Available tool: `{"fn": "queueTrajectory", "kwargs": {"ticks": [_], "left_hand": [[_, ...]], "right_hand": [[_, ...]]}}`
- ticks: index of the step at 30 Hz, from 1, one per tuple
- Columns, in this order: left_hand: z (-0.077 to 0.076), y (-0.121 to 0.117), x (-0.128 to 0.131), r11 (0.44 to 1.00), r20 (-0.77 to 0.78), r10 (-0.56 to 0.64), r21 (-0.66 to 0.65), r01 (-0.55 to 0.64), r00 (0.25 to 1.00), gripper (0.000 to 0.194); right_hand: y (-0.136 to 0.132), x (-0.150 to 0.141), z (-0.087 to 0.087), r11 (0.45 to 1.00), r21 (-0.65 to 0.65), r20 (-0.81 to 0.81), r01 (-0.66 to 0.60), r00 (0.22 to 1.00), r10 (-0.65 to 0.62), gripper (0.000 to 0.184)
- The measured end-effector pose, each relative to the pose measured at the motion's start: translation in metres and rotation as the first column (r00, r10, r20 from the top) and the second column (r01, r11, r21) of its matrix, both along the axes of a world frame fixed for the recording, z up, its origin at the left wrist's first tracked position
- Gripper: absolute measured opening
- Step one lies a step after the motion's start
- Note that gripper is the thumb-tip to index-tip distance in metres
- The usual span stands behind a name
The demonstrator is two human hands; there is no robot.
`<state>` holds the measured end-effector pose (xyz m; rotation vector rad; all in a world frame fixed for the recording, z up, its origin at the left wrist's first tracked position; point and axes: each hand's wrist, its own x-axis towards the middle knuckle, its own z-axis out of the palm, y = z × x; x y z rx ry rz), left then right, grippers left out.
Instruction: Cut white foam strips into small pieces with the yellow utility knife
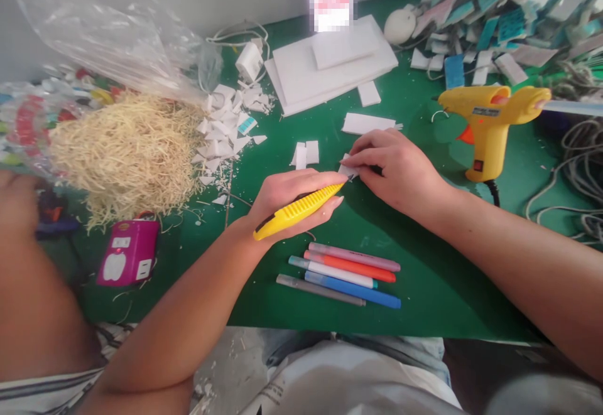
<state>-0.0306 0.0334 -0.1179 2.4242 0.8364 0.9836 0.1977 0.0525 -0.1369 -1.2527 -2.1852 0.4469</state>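
Observation:
My left hand [296, 204] is closed around a yellow utility knife [301, 211], its blade tip pointing up and to the right. The tip meets a small white piece of foam board [346, 167] on the green table. With thumb and fingertips, my right hand [393, 161] pinches that small piece from the right. Just behind my right hand lies a white strip [369, 123]. A few small cut white pieces [306, 154] lie beyond my left hand. Several felt-tip pens [351, 258] rest side by side nearer my body.
A yellow glue gun [492, 120] stands at the right, near coiled cables [584, 170]. White boards [330, 66] are stacked at the back. On the left are wood shavings [129, 154], white scraps [223, 126] and a magenta power box [128, 253]. Another person's arm [32, 296] rests at far left.

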Motion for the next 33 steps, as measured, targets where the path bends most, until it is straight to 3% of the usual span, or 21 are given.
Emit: {"fn": "queueTrajectory", "kwargs": {"ticks": [6,20,27,33], "left_hand": [[-0.0013,0.0017,-0.0006,1.000,-0.011,-0.017,-0.026,0.016,1.000,0.019],[0.0072,0.0007,-0.0002,0.999,-0.091,-0.010,0.051,0.015,0.996,0.016],[0.0031,-0.0008,-0.0004,1.000,-0.001,-0.012,-0.009,0.012,1.000,0.017],[-0.0006,0.0004,0.0002,0.998,-0.018,0.001,-0.060,-0.002,1.000,0.020]], "right_hand": [[-0.0004,-0.0010,0.0001,1.000,-0.004,-0.003,0.019,1.000,-0.019,0.036],[-0.0010,-0.0019,0.0015,1.000,-0.004,0.008,0.023,1.000,-0.023,0.035],[-0.0008,-0.0016,0.0003,1.000,0.006,0.003,0.023,1.000,-0.023,0.037],[-0.0006,-0.0016,0.0000,1.000,0.011,0.006,0.020,1.000,-0.020,0.037]]}}
